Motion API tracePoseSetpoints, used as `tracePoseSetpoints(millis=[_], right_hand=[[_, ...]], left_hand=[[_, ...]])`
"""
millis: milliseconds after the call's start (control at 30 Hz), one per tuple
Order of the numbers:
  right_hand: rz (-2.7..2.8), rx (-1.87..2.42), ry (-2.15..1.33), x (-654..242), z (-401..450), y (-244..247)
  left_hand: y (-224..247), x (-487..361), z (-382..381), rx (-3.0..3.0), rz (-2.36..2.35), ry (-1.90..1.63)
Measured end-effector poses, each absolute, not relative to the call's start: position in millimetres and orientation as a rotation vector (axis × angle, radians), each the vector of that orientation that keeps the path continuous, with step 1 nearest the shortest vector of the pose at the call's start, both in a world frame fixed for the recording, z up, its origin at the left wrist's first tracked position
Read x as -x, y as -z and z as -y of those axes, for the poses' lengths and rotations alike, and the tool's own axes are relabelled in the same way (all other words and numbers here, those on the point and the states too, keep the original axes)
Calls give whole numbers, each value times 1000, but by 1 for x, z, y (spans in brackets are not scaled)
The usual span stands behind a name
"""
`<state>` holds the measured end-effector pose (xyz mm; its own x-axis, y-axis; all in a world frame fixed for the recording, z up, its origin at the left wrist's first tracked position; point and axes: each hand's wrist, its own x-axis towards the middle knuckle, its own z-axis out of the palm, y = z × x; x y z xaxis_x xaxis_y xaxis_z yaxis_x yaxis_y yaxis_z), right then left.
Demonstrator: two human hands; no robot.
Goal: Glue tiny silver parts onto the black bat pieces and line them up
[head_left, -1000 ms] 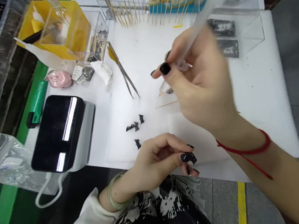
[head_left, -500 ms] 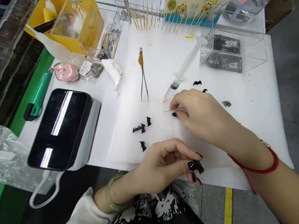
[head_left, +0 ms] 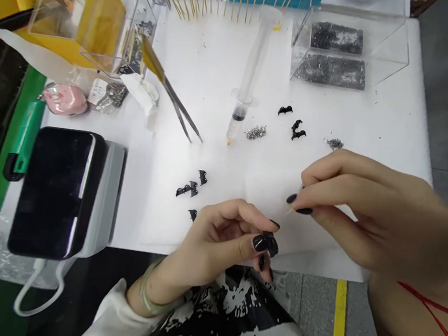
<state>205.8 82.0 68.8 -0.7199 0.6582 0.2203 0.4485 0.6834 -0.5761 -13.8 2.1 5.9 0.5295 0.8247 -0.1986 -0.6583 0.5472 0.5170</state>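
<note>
My left hand (head_left: 220,241) pinches a small black piece (head_left: 273,244) between thumb and forefinger at the table's front edge. Thumb and fingers of my right hand (head_left: 369,219) are closed on a thin wooden stick (head_left: 290,210), whose pale tip points down left, apart from that piece. Small black bat-shaped pieces lie left of my left hand (head_left: 187,189) and farther back (head_left: 285,110). A clear syringe (head_left: 249,70) with an orange tip lies beside a pile of tiny silvery bits (head_left: 256,133). A second dark pile (head_left: 334,143) sits beyond my right hand.
Tweezers (head_left: 168,91) lie left of the syringe. Thin sticks (head_left: 240,3) stand in a row at the back. A clear box (head_left: 385,57) is at back right. A phone (head_left: 53,194), green cutter (head_left: 25,128) and yellow container (head_left: 67,42) occupy the left.
My right hand has drawn back from the syringe tip, to the right and nearer me, with the stick. The left hand still holds the black piece. The whole view has shifted.
</note>
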Motion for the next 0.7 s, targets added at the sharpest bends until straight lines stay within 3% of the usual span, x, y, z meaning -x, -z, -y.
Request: tracePoseSetpoints(millis=[333,700], right_hand=[[2328,700,-867,-200,-70,-59],[2385,758,-802,-198,-63,-59]], left_hand=[[-9,13,-4,-385,-513,-908],[-12,14,-3,-391,-560,-916]])
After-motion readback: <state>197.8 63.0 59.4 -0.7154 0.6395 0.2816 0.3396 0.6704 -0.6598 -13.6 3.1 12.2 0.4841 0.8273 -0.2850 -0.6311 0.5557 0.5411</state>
